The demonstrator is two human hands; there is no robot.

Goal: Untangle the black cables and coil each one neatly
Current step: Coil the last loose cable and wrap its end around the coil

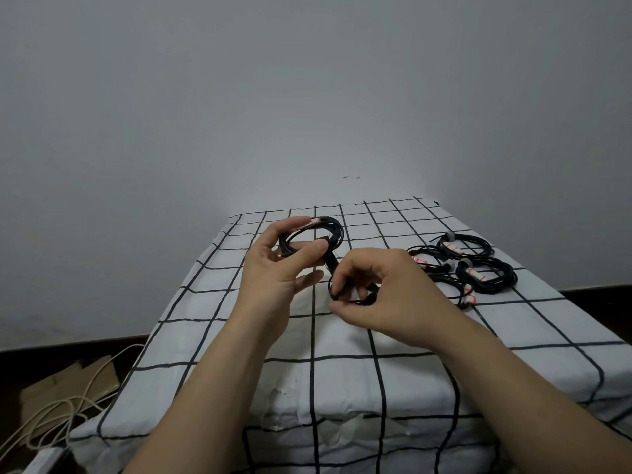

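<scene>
My left hand (278,268) holds a coiled black cable (328,230) above the bed, thumb and fingers curled round the loops; a pale red-printed label sits on the coil's top. My right hand (379,295) pinches the same cable's loose end (345,297), which forms a small loop just below the coil. A black plug runs between the two hands. To the right, several black cables lie on the sheet: two tidy coils (466,246) (489,277) with labels, and looser strands (431,265) beside them.
The white bed sheet with a black grid (342,371) covers the surface, set against a plain wall. On the dark floor at the left lie cardboard (71,384), cream cords (61,405) and a white power strip (44,461).
</scene>
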